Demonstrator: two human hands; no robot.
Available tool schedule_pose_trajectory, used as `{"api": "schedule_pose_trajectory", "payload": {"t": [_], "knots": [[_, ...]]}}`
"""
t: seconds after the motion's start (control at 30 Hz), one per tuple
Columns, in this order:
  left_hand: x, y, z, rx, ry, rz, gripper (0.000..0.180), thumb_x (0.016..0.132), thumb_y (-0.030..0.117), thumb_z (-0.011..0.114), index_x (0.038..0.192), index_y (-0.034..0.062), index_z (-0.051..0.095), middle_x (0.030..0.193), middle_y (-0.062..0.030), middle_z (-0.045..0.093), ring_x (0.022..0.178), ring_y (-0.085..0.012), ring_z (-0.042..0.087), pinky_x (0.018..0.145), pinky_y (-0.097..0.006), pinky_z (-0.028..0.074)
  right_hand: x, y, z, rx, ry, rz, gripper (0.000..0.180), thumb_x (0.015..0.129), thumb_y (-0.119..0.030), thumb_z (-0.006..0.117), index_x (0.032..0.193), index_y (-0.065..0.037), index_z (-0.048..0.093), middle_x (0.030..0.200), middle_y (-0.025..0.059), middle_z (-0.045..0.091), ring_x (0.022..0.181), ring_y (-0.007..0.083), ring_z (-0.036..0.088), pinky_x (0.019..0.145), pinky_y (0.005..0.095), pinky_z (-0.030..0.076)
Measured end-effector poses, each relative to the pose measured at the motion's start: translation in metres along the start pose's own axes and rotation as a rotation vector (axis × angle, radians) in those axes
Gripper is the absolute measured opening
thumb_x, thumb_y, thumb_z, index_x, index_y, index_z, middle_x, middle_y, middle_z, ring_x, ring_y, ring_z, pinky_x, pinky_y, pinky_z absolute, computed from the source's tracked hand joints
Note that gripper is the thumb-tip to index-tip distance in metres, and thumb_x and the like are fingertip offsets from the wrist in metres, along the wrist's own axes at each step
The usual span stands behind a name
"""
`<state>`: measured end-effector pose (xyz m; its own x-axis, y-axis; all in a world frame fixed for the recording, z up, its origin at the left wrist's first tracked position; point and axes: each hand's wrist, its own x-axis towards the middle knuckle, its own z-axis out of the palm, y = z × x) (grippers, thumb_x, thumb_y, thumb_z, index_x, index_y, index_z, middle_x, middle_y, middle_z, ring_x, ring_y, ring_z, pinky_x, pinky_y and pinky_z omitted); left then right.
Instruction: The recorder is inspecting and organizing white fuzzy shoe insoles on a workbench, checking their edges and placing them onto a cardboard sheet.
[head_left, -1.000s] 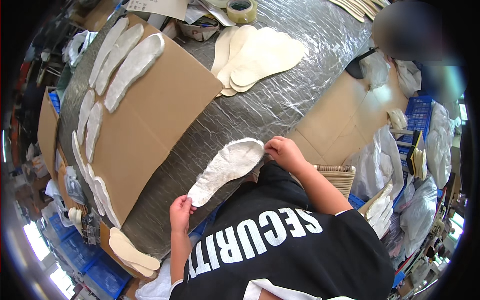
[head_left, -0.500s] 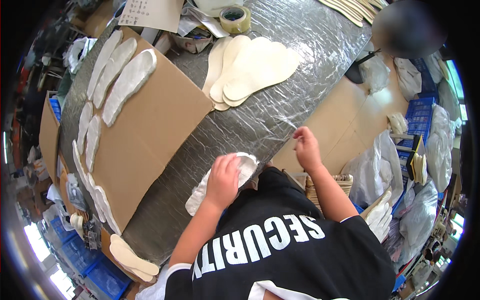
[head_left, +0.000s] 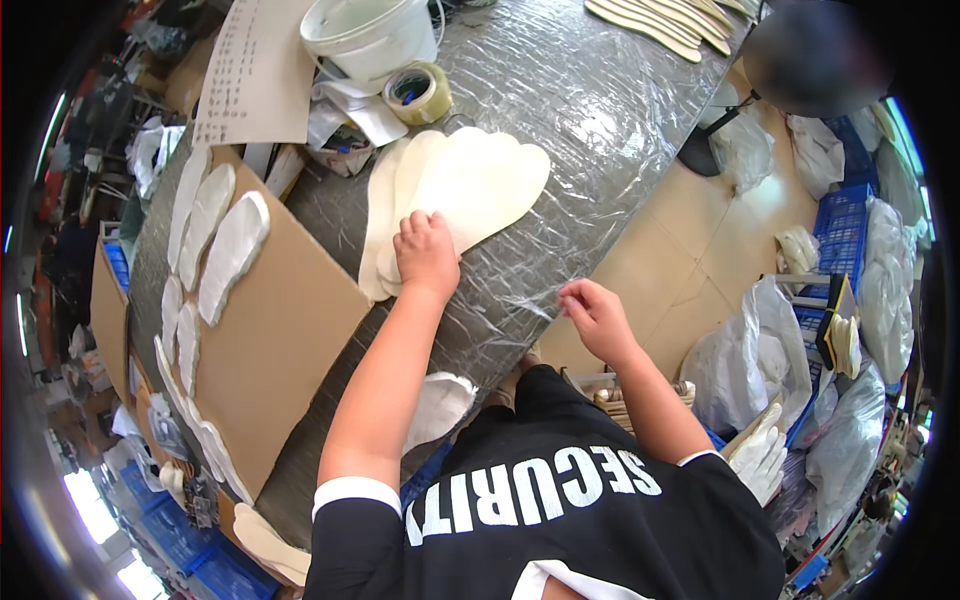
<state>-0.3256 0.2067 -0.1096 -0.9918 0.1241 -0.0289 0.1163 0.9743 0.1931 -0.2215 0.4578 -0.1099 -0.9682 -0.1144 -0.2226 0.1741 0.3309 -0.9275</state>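
Two bare hands were noted. The left hand was laid, fingers half-curled, on fanned flat cream foot-shaped insoles; whether one was gripped couldn't be told. The right hand was held fingers narrowed near the edge of the grey film-covered table; contents unclear. Step judged: cream insole being picked; clean separation of one sheet was called for. A fluffy white insole was half-hidden by the left forearm, near brown flat cardboard.
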Motion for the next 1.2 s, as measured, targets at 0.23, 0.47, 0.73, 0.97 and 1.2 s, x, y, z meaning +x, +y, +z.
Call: {"api": "schedule_pose_trajectory", "payload": {"t": [0.23, 0.47, 0.73, 0.97, 1.2], "knots": [[0.004, 0.009, -0.002, 0.256, 0.013, -0.058, 0.052, 0.065, 0.022, 0.086, 0.104, 0.0068, 0.054, 0.108, -0.0108, 0.056, 0.105, -0.0294, 0.052, 0.089, -0.043, 0.042, 0.156, -0.079, 0.027, -0.559, 0.056, -0.872, 0.019, 0.089, -0.019, 0.063, 0.102, -0.006, 0.067, 0.11, 0.0087, 0.068, 0.112, 0.0278, 0.06, 0.102, 0.0466, 0.042], [-0.011, 0.03, -0.003, 0.351, -0.095, 0.222, 0.008, 0.077, 0.015, 0.063, 0.084, 0.0117, 0.061, 0.088, -0.0054, 0.062, 0.089, -0.0246, 0.059, 0.076, -0.04, 0.044, 0.246, -0.111, 0.074, -1.295, -0.775, -0.305, 0.034, 0.094, -0.026, 0.053, 0.12, -0.009, 0.067, 0.13, 0.0089, 0.061, 0.123, 0.0291, 0.057, 0.112, 0.0635, 0.025], [-0.098, 0.035, -0.073, -0.31, -0.109, 0.17, 0.013, 0.072, -0.004, 0.059, 0.085, 0.0013, 0.057, 0.092, -0.0136, 0.062, 0.09, -0.0329, 0.061, 0.075, -0.042, 0.052, 0.232, -0.094, 0.058, -0.95, -0.449, -0.298, 0.039, 0.086, -0.027, 0.064, 0.124, -0.019, 0.061, 0.128, 0.0112, 0.054, 0.118, 0.0292, 0.059, 0.099, 0.0565, 0.033], [-0.157, -0.029, -0.129, -0.99, -0.275, -0.403, 0.044, 0.086, -0.005, 0.047, 0.129, -0.0006, 0.048, 0.112, -0.0156, 0.065, 0.106, -0.0245, 0.064, 0.092, -0.036, 0.048, 0.232, -0.041, 0.067, -0.058, 0.166, -0.527, 0.016, 0.081, -0.014, 0.066, 0.094, -0.006, 0.071, 0.099, 0.0108, 0.067, 0.094, 0.0265, 0.065, 0.083, 0.0349, 0.051], [-0.221, -0.043, -0.139, -1.012, -0.352, -0.457, 0.049, 0.087, 0.007, 0.06, 0.133, -0.0027, 0.045, 0.118, -0.0158, 0.062, 0.106, -0.0246, 0.061, 0.093, -0.038, 0.048, 0.191, -0.049, 0.049, 0.809, -0.253, 0.164, 0.025, 0.1, -0.024, 0.054, 0.105, 0.0, 0.06, 0.102, 0.0137, 0.066, 0.089, 0.0231, 0.066, 0.08, 0.041, 0.057]]}}
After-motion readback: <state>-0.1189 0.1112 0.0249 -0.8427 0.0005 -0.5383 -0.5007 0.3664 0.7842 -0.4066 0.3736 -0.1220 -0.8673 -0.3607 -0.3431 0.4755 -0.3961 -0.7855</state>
